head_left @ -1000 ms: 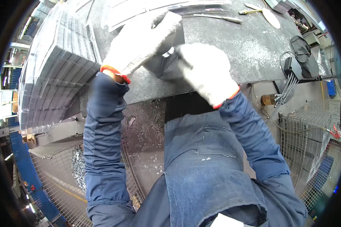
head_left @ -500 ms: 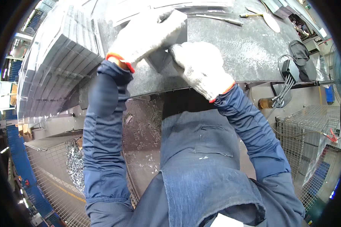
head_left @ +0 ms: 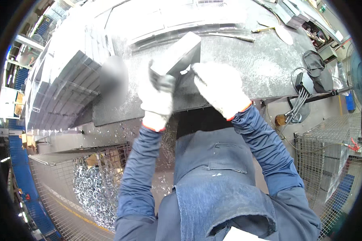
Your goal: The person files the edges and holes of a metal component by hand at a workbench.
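A grey rectangular metal block (head_left: 177, 55) is held tilted above the near part of the dark worktop (head_left: 265, 56). My left hand (head_left: 159, 98), in a white knit glove with a dark patch at the fingers, is closed round its lower left end. My right hand (head_left: 221, 85), gloved in white with an orange cuff, is closed beside the block's right side. Its fingertips are close to the block's lower right edge; whatever they pinch is hidden. A small white patch shows between the block and these fingertips.
Long grey metal pieces (head_left: 70, 88) stand stacked at the left. A flat stick (head_left: 231, 37) and a pale oval-headed tool (head_left: 283, 35) lie farther back. At the right are a black bag (head_left: 315, 64) and wire cage (head_left: 309, 160). Metal rings (head_left: 94, 184) fill a mesh basket lower left.
My left hand has moved right and nearer, now gripping the block's lower end with the wrist turned upright. The block has come down slightly; my right hand has shifted slightly nearer.
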`<state>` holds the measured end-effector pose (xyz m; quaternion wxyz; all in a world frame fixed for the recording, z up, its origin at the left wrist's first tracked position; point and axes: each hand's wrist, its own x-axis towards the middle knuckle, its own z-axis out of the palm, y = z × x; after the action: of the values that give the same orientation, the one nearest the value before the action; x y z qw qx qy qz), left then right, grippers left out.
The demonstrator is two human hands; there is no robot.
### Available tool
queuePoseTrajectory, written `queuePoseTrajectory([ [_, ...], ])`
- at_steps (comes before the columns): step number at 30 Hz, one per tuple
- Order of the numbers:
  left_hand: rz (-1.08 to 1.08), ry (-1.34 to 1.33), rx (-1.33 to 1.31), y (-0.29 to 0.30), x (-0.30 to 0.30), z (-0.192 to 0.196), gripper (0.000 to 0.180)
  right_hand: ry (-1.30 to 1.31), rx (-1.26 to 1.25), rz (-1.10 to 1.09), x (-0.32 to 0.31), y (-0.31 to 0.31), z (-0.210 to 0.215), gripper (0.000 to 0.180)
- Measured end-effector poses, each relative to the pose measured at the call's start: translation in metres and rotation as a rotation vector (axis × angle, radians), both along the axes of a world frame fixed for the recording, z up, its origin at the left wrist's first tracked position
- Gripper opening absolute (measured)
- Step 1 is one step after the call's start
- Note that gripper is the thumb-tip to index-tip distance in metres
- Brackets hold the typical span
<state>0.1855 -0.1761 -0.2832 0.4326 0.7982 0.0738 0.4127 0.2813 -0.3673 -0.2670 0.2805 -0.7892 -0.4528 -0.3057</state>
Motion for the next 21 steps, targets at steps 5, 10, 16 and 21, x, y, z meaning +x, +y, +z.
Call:
queuePoseTrajectory([
  [5, -0.130, 0.239, -0.164, 0.005, -0.008, 0.018, 0.072, 0.131, 0.044, 0.028, -0.016, 0.000, 0.013, 0.024],
  [10, -0.316, 0.302, -0.027, 0.018, -0.009, 0.109, 0.071, 0.185, -0.044, 0.037, -0.048, -0.012, 0.038, 0.022],
  [16, -0.416, 0.595, 0.083, 0.033, 0.006, 0.125, 0.056, 0.153, -0.129, 0.009, -0.051, 0.012, 0.022, 0.012],
  [21, -0.379, 0.517, 0.000, 0.034, -0.008, 0.106, 0.056, 0.134, -0.342, -0.010, -0.071, -0.010, 0.026, 0.008],
])
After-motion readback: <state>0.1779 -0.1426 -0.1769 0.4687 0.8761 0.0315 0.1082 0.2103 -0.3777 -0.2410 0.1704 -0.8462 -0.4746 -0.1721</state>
